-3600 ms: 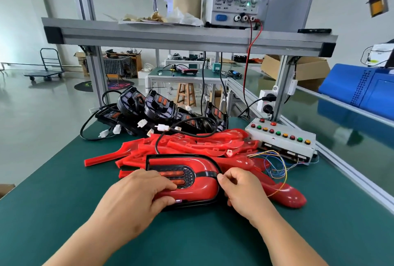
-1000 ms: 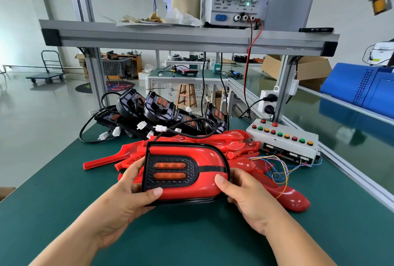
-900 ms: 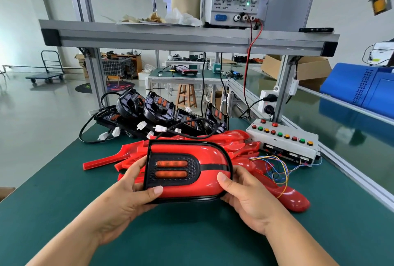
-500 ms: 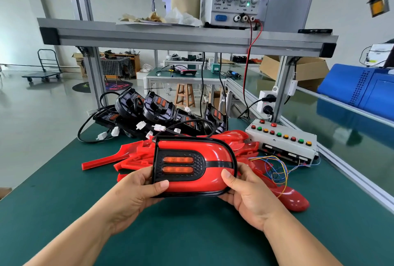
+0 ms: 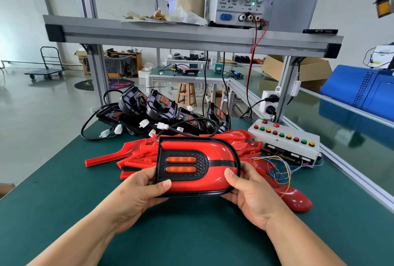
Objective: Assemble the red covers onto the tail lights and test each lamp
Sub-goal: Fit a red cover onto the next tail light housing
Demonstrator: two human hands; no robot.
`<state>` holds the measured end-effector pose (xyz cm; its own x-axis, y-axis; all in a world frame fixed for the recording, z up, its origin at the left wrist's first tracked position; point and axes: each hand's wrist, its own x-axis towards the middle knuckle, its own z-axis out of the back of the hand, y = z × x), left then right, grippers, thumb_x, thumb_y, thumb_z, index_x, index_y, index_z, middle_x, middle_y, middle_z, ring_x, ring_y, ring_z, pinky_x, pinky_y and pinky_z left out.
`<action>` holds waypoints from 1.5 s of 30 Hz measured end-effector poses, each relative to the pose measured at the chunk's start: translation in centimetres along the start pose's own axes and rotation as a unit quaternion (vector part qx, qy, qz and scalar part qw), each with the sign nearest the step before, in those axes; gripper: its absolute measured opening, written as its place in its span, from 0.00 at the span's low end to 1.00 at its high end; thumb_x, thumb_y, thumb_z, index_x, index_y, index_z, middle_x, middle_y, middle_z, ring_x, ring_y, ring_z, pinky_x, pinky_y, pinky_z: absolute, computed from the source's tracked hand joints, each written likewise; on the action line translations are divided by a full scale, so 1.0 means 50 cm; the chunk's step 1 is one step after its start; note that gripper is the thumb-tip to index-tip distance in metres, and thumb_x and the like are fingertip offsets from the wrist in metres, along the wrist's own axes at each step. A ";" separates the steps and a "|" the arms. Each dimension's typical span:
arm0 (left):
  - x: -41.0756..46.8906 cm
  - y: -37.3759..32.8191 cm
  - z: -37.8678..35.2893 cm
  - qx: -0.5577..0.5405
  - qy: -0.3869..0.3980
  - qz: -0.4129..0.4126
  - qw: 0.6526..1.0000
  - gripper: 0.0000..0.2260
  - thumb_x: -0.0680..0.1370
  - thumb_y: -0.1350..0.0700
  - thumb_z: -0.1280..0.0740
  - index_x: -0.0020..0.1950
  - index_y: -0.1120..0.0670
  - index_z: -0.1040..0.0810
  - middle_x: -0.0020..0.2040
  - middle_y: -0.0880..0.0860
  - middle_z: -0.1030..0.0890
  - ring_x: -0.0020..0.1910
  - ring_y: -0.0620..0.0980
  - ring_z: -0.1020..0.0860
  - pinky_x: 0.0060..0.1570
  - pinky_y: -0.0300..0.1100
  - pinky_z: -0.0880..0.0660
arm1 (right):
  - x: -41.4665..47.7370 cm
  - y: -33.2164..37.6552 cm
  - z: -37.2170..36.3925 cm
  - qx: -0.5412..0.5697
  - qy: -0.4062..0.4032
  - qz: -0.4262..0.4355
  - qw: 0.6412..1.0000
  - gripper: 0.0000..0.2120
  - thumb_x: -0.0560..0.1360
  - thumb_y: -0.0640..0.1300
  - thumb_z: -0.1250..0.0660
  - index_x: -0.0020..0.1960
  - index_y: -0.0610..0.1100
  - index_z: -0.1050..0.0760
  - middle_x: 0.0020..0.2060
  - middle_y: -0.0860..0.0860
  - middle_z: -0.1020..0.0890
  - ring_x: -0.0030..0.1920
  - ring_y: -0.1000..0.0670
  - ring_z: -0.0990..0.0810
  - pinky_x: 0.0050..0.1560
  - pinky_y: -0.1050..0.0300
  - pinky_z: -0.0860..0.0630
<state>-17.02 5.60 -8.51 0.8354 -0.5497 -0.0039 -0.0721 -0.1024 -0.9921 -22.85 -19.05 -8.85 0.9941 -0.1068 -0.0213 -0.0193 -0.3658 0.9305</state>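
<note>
Workshop hall with pale walls and glossy grey floor (image 5: 32, 105).

A green-topped bench (image 5: 191, 233) carries an aluminium-framed shelf (image 5: 170, 35). Far left stands a flat platform trolley (image 5: 45, 69); farther back are a second green bench (image 5: 187, 76), a wooden stool (image 5: 187, 95) and cardboard boxes (image 5: 307, 69) to the right.

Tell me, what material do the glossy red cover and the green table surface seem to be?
Glossy red cover on the lamp held by the left hand and right hand: probably moulded plastic; it shows sharp highlights. Green table surface: likely a matte rubber or vinyl mat; it shows only dull glare.
</note>
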 end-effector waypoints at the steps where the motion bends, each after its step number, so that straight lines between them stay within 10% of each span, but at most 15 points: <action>1: 0.001 0.000 0.000 0.002 0.000 -0.002 1.000 0.32 0.56 0.43 0.18 0.57 0.51 0.18 0.58 0.56 0.18 0.59 0.54 0.20 0.53 0.42 0.21 | 0.000 0.000 0.000 0.001 0.000 0.001 1.000 0.20 0.65 0.43 0.27 0.55 0.43 0.27 0.46 0.45 0.15 0.44 0.46 0.15 0.41 0.53 0.18; 9: 0.003 0.005 0.008 -0.017 -0.001 0.005 1.000 0.30 0.57 0.44 0.17 0.57 0.49 0.18 0.60 0.54 0.18 0.59 0.52 0.20 0.53 0.41 0.22 | 0.002 -0.003 -0.001 0.025 0.008 -0.013 1.000 0.23 0.65 0.42 0.27 0.59 0.42 0.27 0.50 0.42 0.15 0.47 0.45 0.15 0.41 0.53 0.18; 14: -0.003 0.008 0.025 -0.058 0.047 0.010 0.997 0.15 0.77 0.56 0.33 0.64 0.53 0.21 0.65 0.55 0.22 0.66 0.53 0.25 0.66 0.49 0.29 | -0.002 0.002 -0.004 0.024 0.009 -0.017 1.000 0.24 0.67 0.45 0.29 0.61 0.40 0.28 0.51 0.42 0.15 0.47 0.46 0.15 0.42 0.54 0.18; 29: -0.014 0.004 0.015 -0.022 0.020 0.011 1.000 0.16 0.76 0.58 0.35 0.63 0.57 0.22 0.62 0.57 0.20 0.62 0.53 0.22 0.59 0.45 0.24 | -0.016 0.010 -0.005 -0.016 -0.016 -0.034 0.999 0.23 0.65 0.45 0.27 0.58 0.43 0.27 0.46 0.44 0.14 0.42 0.46 0.14 0.39 0.53 0.18; 45: -0.024 -0.075 0.070 0.291 -0.048 0.044 0.955 0.12 0.75 0.50 0.29 0.52 0.56 0.16 0.40 0.50 0.16 0.38 0.47 0.20 0.46 0.41 0.20 | -0.022 0.001 -0.005 -0.401 -0.148 0.042 0.903 0.14 0.74 0.57 0.31 0.40 0.48 0.19 0.29 0.52 0.17 0.29 0.52 0.18 0.34 0.56 0.20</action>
<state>-15.84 9.53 -5.21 0.8882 -0.4534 -0.0740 0.1475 0.4339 -0.8888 -23.90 -18.75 -8.68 0.9183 -0.3886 0.0761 0.1080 0.4307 0.8960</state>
